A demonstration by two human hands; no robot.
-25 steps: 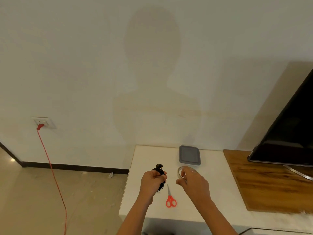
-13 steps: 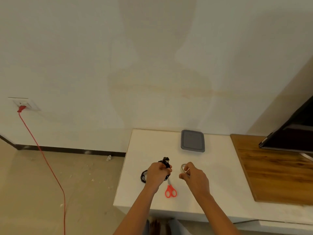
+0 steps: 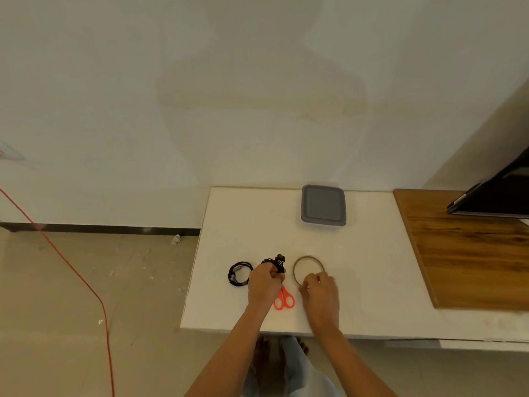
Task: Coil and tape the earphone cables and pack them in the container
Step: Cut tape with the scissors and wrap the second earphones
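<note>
White table (image 3: 372, 282), four things.
A grey lidded container (image 3: 323, 205) sat near the far edge; a coiled black earphone cable (image 3: 240, 274) lay by the left edge, a tape ring (image 3: 308, 257) mid-table, orange scissors (image 3: 284, 300) toward the near edge.

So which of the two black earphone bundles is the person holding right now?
The bundle nearer the tape ring: the left hand grips it, above the scissors. The other bundle lies loose on the table, left of that hand.
</note>
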